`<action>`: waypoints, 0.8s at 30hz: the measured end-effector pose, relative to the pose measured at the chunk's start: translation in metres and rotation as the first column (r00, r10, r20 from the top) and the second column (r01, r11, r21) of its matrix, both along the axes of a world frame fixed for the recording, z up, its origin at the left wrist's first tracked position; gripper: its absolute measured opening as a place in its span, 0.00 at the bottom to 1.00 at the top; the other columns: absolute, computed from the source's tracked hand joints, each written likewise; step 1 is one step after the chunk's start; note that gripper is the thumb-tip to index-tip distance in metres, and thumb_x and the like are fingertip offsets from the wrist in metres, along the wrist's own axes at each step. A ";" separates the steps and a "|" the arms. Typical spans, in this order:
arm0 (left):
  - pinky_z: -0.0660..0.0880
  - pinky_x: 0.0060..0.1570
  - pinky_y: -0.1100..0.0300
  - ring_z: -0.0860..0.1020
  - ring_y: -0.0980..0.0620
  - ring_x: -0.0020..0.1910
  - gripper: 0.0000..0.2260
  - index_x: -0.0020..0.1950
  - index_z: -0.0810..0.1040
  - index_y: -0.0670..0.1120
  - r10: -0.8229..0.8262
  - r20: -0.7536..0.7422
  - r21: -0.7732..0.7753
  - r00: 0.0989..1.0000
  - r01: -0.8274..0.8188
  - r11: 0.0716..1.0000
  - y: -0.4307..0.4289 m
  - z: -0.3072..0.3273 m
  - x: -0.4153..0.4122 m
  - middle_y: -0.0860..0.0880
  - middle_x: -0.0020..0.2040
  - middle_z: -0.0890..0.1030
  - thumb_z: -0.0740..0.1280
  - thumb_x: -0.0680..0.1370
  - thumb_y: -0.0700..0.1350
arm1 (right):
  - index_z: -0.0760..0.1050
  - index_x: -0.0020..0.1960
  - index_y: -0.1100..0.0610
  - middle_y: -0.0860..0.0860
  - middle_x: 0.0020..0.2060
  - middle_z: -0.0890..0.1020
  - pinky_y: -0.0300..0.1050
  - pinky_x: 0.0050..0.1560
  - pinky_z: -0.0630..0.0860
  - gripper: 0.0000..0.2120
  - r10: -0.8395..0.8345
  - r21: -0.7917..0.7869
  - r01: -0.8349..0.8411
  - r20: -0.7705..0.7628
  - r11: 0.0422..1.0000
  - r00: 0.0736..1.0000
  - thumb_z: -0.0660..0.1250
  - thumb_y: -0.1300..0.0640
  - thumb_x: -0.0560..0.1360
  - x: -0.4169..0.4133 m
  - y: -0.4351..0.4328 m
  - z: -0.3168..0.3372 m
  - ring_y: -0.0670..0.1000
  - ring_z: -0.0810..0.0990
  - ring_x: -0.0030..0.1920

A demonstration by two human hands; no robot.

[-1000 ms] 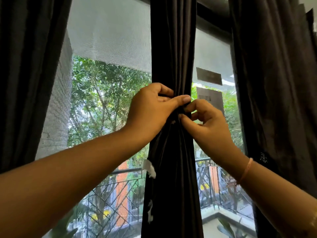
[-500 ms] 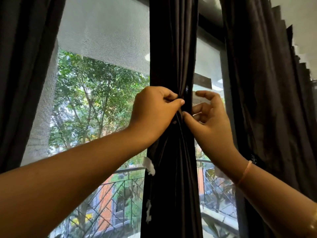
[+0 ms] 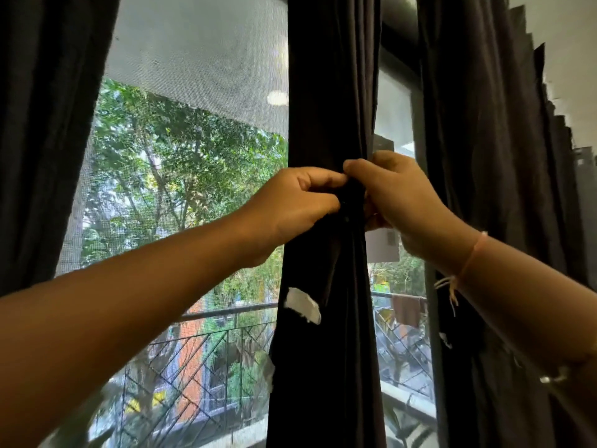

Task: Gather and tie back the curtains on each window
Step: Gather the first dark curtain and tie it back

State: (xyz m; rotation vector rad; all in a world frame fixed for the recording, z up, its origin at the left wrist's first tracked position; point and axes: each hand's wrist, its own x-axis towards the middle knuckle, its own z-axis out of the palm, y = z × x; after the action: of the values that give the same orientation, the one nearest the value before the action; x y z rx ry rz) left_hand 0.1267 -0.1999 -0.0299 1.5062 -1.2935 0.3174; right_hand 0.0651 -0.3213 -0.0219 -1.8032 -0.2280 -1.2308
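A dark gathered curtain (image 3: 329, 92) hangs as a narrow bundle in the middle of the window. My left hand (image 3: 290, 208) and my right hand (image 3: 397, 198) meet at its pinched waist, fingers closed on the dark fabric or tie there. Which of the two they hold is hidden by the fingers. A white tag (image 3: 303, 305) sticks out of the bundle below my left hand. A peach thread band sits on my right wrist.
Another dark curtain (image 3: 484, 189) hangs loose at the right, and a third (image 3: 42, 124) at the left edge. Mesh screen (image 3: 193, 59) covers the glass. Outside are trees and a balcony railing (image 3: 206, 344).
My right hand has come in from open beside the bundle and closed on it, against my left thumb. The view has shifted so the hands sit further right.
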 end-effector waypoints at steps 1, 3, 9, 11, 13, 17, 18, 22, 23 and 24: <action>0.77 0.41 0.67 0.81 0.58 0.40 0.15 0.56 0.80 0.47 -0.015 0.001 0.032 1.000 0.015 0.999 0.002 0.001 0.000 0.49 0.45 0.83 0.64 0.75 0.32 | 0.74 0.52 0.65 0.58 0.35 0.76 0.40 0.22 0.76 0.10 -0.025 -0.021 0.025 0.000 0.999 1.000 0.62 0.58 0.77 0.000 -0.002 0.001 0.50 0.76 0.26; 0.75 0.37 0.71 0.81 0.62 0.40 0.13 0.52 0.81 0.50 -0.007 0.013 0.076 1.000 0.006 0.997 0.007 0.003 0.000 0.52 0.45 0.84 0.68 0.73 0.34 | 0.76 0.50 0.61 0.58 0.37 0.79 0.39 0.22 0.75 0.07 -0.069 -0.054 0.070 0.008 0.996 0.998 0.61 0.60 0.76 -0.001 -0.005 0.003 0.51 0.78 0.28; 0.69 0.22 0.70 0.75 0.63 0.23 0.05 0.36 0.80 0.48 0.240 0.182 0.059 0.954 -0.255 0.965 0.007 -0.003 0.002 0.57 0.24 0.77 0.73 0.70 0.41 | 0.78 0.45 0.56 0.58 0.38 0.84 0.51 0.30 0.81 0.05 -0.169 -0.121 0.175 0.064 0.977 0.984 0.62 0.60 0.75 -0.004 -0.006 0.003 0.57 0.84 0.33; 0.64 0.19 0.71 0.74 0.60 0.20 0.06 0.36 0.78 0.47 0.281 0.159 0.077 0.947 -0.295 0.952 0.005 -0.005 0.004 0.56 0.21 0.75 0.70 0.73 0.40 | 0.78 0.48 0.59 0.58 0.38 0.84 0.50 0.29 0.81 0.06 -0.174 -0.136 0.181 0.063 0.974 0.983 0.63 0.60 0.75 -0.004 -0.005 0.004 0.57 0.84 0.32; 0.67 0.20 0.69 0.79 0.55 0.23 0.08 0.37 0.76 0.48 0.311 0.139 0.060 0.940 -0.321 0.945 0.004 -0.004 0.005 0.53 0.23 0.78 0.67 0.75 0.39 | 0.78 0.50 0.61 0.59 0.39 0.84 0.51 0.29 0.82 0.07 -0.178 -0.143 0.186 0.062 0.972 0.982 0.63 0.61 0.75 -0.005 -0.005 0.005 0.58 0.84 0.33; 0.80 0.37 0.52 0.82 0.46 0.34 0.07 0.41 0.71 0.49 0.413 0.215 -0.101 0.885 -0.400 0.911 0.004 -0.002 0.009 0.46 0.37 0.80 0.67 0.75 0.40 | 0.77 0.49 0.59 0.60 0.40 0.83 0.58 0.40 0.82 0.07 -0.198 -0.167 0.208 0.076 0.964 0.977 0.63 0.58 0.75 -0.004 -0.006 0.004 0.58 0.84 0.39; 0.78 0.36 0.55 0.81 0.51 0.34 0.07 0.41 0.71 0.49 0.475 0.283 -0.152 0.833 -0.450 0.880 0.004 -0.002 0.012 0.47 0.36 0.80 0.67 0.75 0.40 | 0.77 0.50 0.59 0.60 0.41 0.83 0.60 0.43 0.81 0.08 -0.210 -0.174 0.222 0.084 0.959 0.974 0.62 0.57 0.76 -0.004 -0.006 0.003 0.59 0.83 0.41; 0.66 0.28 0.61 0.71 0.60 0.25 0.07 0.40 0.71 0.50 0.428 0.319 -0.180 0.846 -0.389 0.903 0.000 -0.011 0.018 0.49 0.32 0.79 0.68 0.73 0.43 | 0.77 0.51 0.59 0.59 0.41 0.83 0.63 0.47 0.78 0.10 -0.238 -0.172 0.256 0.118 0.951 0.964 0.62 0.54 0.76 -0.004 -0.005 0.000 0.60 0.82 0.43; 0.68 0.30 0.61 0.74 0.59 0.28 0.06 0.42 0.71 0.50 0.372 0.274 -0.169 0.887 -0.337 0.926 -0.002 -0.014 0.018 0.50 0.35 0.81 0.69 0.73 0.45 | 0.77 0.50 0.59 0.58 0.41 0.83 0.62 0.47 0.78 0.10 -0.240 -0.170 0.259 0.120 0.951 0.963 0.63 0.53 0.76 -0.004 -0.005 0.000 0.60 0.82 0.43; 0.72 0.34 0.60 0.79 0.57 0.33 0.07 0.44 0.72 0.51 0.322 0.225 -0.157 0.919 -0.292 0.943 -0.003 -0.016 0.018 0.51 0.38 0.83 0.69 0.73 0.47 | 0.78 0.50 0.58 0.58 0.41 0.83 0.62 0.48 0.78 0.10 -0.243 -0.170 0.262 0.123 0.950 0.962 0.63 0.53 0.75 -0.004 -0.005 0.000 0.60 0.82 0.43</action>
State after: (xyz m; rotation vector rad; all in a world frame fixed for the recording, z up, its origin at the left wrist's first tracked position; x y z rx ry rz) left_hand 0.1449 -0.2032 -0.0458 1.6021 -1.2008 0.7984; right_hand 0.0610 -0.3261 -0.0218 -1.9782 -0.1755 -1.5259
